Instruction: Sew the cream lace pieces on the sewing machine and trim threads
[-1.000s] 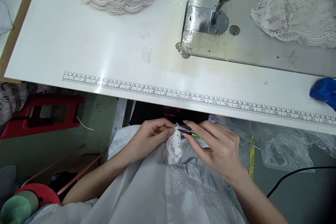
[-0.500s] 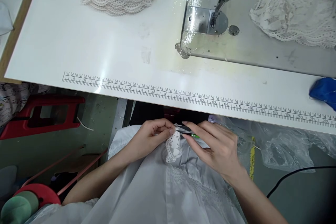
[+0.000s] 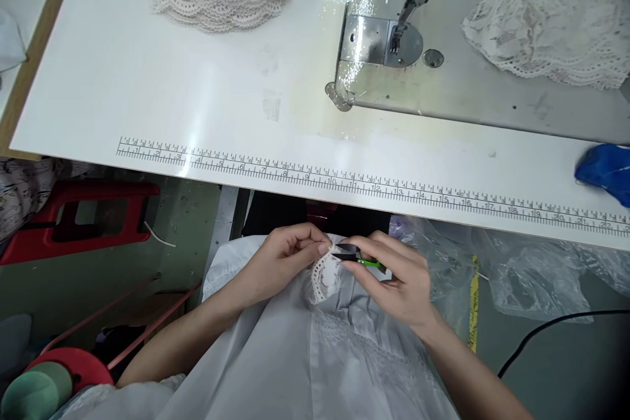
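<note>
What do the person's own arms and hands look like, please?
The left hand and right hand are ungloved, with no rings, bracelets or watch that I can see. The left forearm and right forearm are bare of sleeves where they show. Any sleeves higher up cannot be made out.

Table edge (image 3: 374,202) blocks the right hand (image 3: 399,277) ahead; room lies left of sewing machine (image 3: 407,46).
</note>
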`<move>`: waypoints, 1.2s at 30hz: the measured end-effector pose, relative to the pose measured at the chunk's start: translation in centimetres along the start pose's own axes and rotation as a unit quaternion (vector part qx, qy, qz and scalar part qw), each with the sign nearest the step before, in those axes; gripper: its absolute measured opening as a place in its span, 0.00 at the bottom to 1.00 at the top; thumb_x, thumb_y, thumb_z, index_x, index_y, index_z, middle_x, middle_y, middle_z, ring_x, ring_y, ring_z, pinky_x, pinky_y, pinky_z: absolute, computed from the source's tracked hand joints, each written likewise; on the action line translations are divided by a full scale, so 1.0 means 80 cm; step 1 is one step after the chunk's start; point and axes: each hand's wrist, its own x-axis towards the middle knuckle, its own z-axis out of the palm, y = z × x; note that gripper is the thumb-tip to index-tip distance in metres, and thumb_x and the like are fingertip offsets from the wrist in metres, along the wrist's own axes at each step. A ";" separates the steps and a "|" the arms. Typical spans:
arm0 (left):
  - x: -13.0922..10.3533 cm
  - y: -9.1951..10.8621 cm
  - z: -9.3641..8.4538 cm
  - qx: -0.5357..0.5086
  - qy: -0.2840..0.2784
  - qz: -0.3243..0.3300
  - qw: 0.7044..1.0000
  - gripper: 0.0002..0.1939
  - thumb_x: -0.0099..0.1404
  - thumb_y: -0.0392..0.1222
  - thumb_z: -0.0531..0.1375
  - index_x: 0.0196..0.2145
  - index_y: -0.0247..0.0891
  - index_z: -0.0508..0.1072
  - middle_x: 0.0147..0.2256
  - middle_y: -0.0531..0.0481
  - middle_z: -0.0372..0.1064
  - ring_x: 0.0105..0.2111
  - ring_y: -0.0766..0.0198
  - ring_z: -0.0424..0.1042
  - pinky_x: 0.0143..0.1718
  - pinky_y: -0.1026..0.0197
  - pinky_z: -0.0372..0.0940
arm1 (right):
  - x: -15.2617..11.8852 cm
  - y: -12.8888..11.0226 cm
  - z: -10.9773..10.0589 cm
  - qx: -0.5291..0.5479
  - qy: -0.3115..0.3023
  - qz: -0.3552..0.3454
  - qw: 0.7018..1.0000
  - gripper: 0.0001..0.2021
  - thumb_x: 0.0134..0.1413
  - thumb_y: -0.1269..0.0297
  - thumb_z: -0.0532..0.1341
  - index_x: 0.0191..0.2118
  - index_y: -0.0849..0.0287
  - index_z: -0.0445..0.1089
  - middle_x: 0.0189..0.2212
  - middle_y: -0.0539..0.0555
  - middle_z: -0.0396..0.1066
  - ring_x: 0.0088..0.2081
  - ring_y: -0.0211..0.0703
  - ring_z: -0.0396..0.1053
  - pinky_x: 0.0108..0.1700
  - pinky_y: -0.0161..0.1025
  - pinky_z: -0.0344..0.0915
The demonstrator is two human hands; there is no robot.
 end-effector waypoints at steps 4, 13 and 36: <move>0.002 0.004 0.006 0.020 0.013 0.014 1.000 0.12 0.66 0.47 0.58 0.34 0.35 0.73 0.27 0.53 0.65 0.26 0.70 0.58 0.29 0.67 0.55 | -0.002 0.001 0.004 0.026 0.021 0.018 0.999 0.11 0.55 0.72 0.64 0.44 0.57 0.72 0.26 0.49 0.69 0.25 0.34 0.65 0.27 0.33 0.62; 0.004 0.004 0.007 -0.020 0.006 0.001 1.000 0.13 0.65 0.48 0.60 0.37 0.35 0.73 0.27 0.52 0.66 0.27 0.69 0.62 0.31 0.66 0.60 | 0.001 0.003 0.003 -0.069 0.033 -0.026 0.997 0.09 0.55 0.71 0.64 0.43 0.59 0.73 0.27 0.50 0.71 0.26 0.36 0.67 0.26 0.35 0.62; 0.004 0.000 0.007 -0.003 0.019 0.015 1.000 0.12 0.66 0.48 0.59 0.32 0.35 0.72 0.25 0.55 0.64 0.26 0.71 0.62 0.30 0.68 0.59 | -0.004 0.004 -0.003 -0.195 0.026 -0.101 0.975 0.10 0.56 0.71 0.64 0.45 0.60 0.70 0.25 0.48 0.71 0.23 0.34 0.65 0.25 0.36 0.57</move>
